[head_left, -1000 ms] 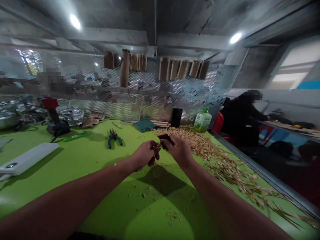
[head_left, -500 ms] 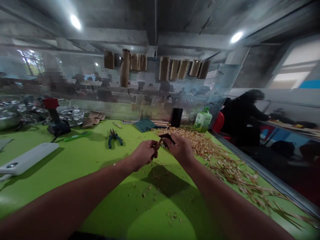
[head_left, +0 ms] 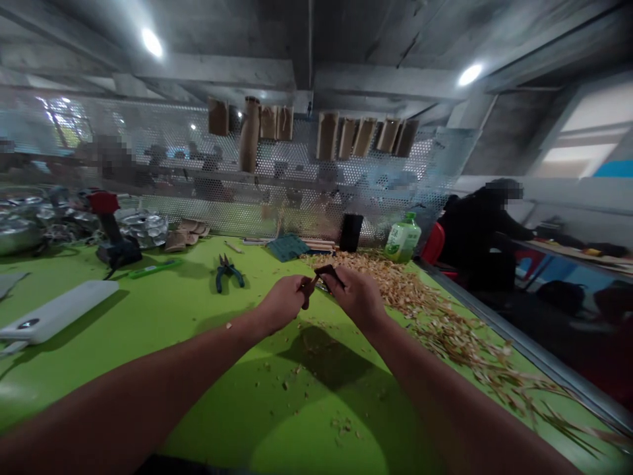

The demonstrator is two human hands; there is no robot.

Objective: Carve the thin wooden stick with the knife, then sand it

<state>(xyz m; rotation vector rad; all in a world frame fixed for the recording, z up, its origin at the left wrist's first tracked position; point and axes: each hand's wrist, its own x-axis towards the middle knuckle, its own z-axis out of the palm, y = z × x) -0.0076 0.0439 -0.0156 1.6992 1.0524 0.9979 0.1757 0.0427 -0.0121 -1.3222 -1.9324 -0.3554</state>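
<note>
My left hand (head_left: 287,300) is closed, thumb and fingers pinching a small, slim wood-coloured piece (head_left: 314,280) that points toward my other hand. My right hand (head_left: 359,295) is closed around a dark, flat piece (head_left: 325,269), its kind not clear, which meets the tip of the slim piece. Both hands are held over the green table (head_left: 198,389), nearly touching each other. Something shiny shows just below the right fingers, mostly hidden. Pale crumbs and chips (head_left: 342,425) lie on the table beneath.
Wood shavings (head_left: 410,290) heap along the right side. Pliers (head_left: 227,272), a green cutter (head_left: 155,268), a cordless drill (head_left: 111,231) and a white power strip (head_left: 64,310) lie left. A green bottle (head_left: 403,237) and bluish-green sheet (head_left: 287,247) stand behind. A person (head_left: 479,231) sits at right.
The right hand and the dark piece have turned slightly, and the shiny thing below is more covered. Both hands keep their hold. The whole view has shifted a little.
</note>
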